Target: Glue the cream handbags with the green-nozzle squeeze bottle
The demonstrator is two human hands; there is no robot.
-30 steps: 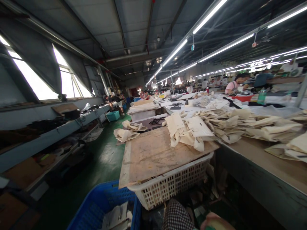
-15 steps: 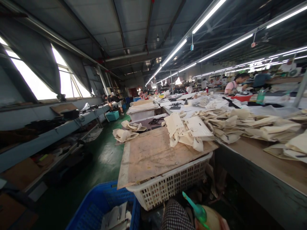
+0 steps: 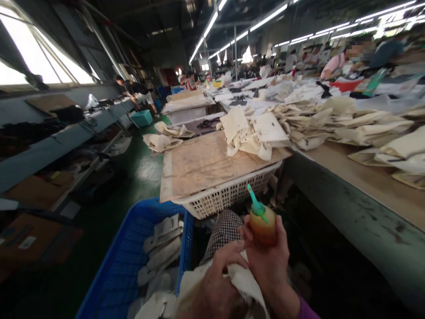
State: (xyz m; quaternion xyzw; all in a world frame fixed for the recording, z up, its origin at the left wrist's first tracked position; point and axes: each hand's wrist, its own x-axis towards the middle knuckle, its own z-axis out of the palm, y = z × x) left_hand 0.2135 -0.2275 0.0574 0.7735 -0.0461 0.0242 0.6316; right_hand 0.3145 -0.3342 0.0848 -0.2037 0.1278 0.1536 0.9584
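Observation:
My right hand point(image 3: 270, 261) is closed round a squeeze bottle point(image 3: 263, 227) with a green nozzle and amber contents. The nozzle tips up and to the left. Beside it, over my lap, my left hand point(image 3: 221, 274) has its fingers curled over a cream fabric piece point(image 3: 247, 283). The lower part of that fabric runs out of view, and its shape is partly hidden by my hands. My knee in checked cloth point(image 3: 224, 232) shows just beyond the left hand.
A blue crate point(image 3: 109, 261) with cream pieces stands at my left. Ahead, a board point(image 3: 195, 164) lies across a white basket point(image 3: 229, 195) and bears cream pieces point(image 3: 254, 135). A long table point(image 3: 365, 181) with heaped cream pieces runs along the right. Other people work farther off.
My view has tilted downward. The bottle has come up and further into view in my right hand, and my left hand with the cream fabric piece now shows.

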